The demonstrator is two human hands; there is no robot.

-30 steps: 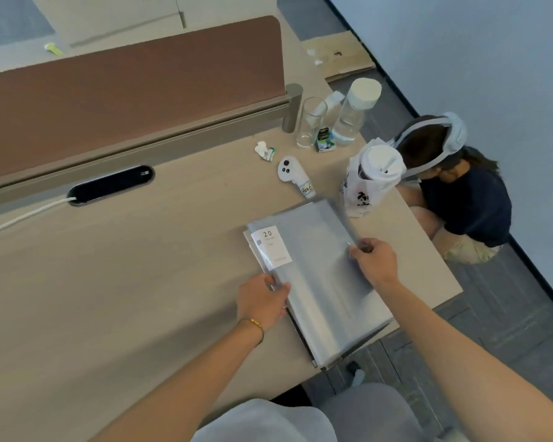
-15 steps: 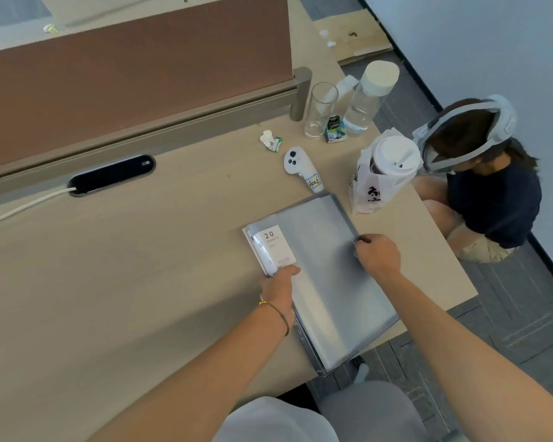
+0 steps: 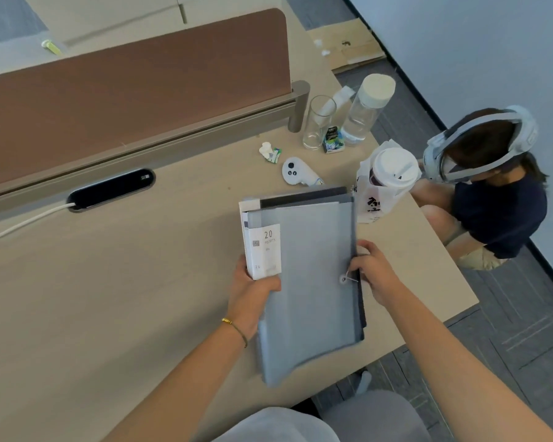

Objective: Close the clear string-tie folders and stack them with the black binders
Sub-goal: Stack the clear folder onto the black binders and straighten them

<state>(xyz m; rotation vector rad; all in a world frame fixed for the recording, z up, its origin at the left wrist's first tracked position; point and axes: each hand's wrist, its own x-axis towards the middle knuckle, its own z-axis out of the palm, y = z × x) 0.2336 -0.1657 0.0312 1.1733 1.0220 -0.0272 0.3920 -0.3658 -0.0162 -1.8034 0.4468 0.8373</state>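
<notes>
A stack of folders is held above the right part of the desk (image 3: 109, 298), tilted up toward the camera. On top is the clear string-tie folder (image 3: 310, 282), with its round button closure (image 3: 344, 279) seen near the right edge and a short length of string leading from it. Behind it, the dark edges of the black binders (image 3: 304, 196) are visible along the top and right side. A white label card (image 3: 265, 250) printed "20 POCKETS" is seen at the stack's upper left.

The left hand (image 3: 253, 295) is closed on the stack's left edge, with the thumb laid across the front just below the label card; its grip is clenched on the stack. A thin bracelet (image 3: 235, 328) is worn at that wrist. The right hand (image 3: 374, 272) is placed at the stack's right edge, fingers curled around it beside the button closure. Whether the string itself is pinched cannot be told.

Beyond the stack on the desk are noted a white controller (image 3: 296, 173), a lidded paper cup in a white bag (image 3: 387, 180), a drinking glass (image 3: 318, 122), a clear bottle with a white cap (image 3: 366, 110) and a small crumpled wrapper (image 3: 270, 152). A brown divider panel (image 3: 125, 97) is fixed along the far side, with a black cable port (image 3: 110, 189) below it and a white cable (image 3: 23, 223) leading out. A second person wearing a headset (image 3: 492, 173) is seated on the floor to the right of the desk.
</notes>
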